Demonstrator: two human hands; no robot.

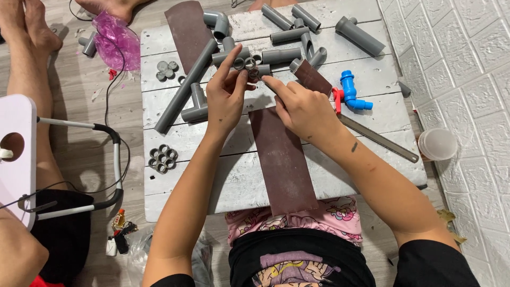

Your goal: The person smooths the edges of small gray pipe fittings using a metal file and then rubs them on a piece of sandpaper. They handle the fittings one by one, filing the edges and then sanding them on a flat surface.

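- A long strip of brown sandpaper (pixel 283 162) is lying lengthwise down the whitewashed plank counter (pixel 372 114), running from 6 o'clock up toward the hands, where it is within easy reach.
- The left hand (pixel 226 98) is pinching a short grey plastic pipe ring (pixel 251 64) in its fingers, index finger raised, holding it up off the counter at 12 o'clock.
- The right hand (pixel 303 106) is pressing its fingers together on a small brown sandpaper piece (pixel 312 77), fingertips meeting the ring.
- Grey pipe lengths (pixel 183 90) are lying scattered at 11 o'clock.
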